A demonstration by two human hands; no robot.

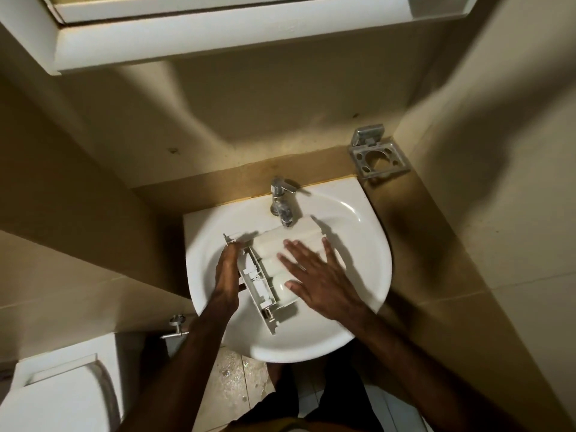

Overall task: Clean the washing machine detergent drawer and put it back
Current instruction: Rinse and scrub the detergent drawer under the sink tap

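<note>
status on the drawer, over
Left hand grips drawer front edge. Right hand flat on top, fingers spread. Drawer in sink, under tap. Nothing in the way.

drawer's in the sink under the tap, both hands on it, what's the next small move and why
Probably rub the right hand, which lies flat with fingers spread, across the underside of the detergent drawer. The drawer lies upside down in the sink, its far end under the tap, while the left hand grips its front panel to steady it. Whether water is running can't be told.
</note>
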